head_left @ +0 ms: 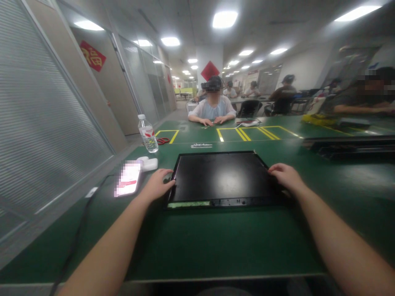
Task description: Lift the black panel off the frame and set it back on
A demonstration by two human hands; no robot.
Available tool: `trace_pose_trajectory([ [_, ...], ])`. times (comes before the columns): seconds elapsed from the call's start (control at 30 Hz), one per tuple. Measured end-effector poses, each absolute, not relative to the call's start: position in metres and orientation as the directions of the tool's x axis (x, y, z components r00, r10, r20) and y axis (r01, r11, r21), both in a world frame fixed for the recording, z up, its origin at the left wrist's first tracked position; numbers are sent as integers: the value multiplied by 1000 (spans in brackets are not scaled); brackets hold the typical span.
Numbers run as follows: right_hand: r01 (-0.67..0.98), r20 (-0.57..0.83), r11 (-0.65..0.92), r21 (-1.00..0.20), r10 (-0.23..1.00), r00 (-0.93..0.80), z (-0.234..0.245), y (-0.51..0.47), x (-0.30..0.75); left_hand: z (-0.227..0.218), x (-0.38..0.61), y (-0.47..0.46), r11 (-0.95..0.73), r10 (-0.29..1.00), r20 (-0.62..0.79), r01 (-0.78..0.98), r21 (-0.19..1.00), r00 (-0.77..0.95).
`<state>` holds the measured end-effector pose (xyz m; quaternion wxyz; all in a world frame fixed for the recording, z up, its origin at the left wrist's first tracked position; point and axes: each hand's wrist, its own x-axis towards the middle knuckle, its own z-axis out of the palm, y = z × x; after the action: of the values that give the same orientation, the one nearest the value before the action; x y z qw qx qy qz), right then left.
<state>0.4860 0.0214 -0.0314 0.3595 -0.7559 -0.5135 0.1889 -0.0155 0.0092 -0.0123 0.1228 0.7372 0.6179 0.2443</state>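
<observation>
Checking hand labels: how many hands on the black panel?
2. The left hand is at the left edge of the panel, the right hand at its right edge. Some fingertips may be hidden.

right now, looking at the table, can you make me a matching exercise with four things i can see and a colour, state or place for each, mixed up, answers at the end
Things:
1. flat panel
2. bottle
3. phone
4. right hand

Descriptions:
A. screen lit up
B. at the right-hand edge of the flat panel
C. see-through, with a white cap
D. black, with a pale green strip along part of its near edge

Pairs: 1-D, 2-C, 3-A, 4-B
</observation>
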Motion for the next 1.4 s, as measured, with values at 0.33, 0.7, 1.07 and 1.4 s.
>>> trace_pose_trajectory([
  [0.33,713,108,-292,-637,883,458,-39,25,497,-15,-20,14,-166,983,136,910,380,123],
  [0.7,732,71,-291,-616,905,420,-41,24,494,-23,-22,20,-206,976,139,922,327,169],
  [1.07,722,51,-267,-638,921,385,-43,24,496,-20,-14,18,-179,980,148,927,330,137],
  [1.4,749,89,-257,-610,918,387,-42,23,493,-5,-7,8,-11,994,92,823,568,-51],
])
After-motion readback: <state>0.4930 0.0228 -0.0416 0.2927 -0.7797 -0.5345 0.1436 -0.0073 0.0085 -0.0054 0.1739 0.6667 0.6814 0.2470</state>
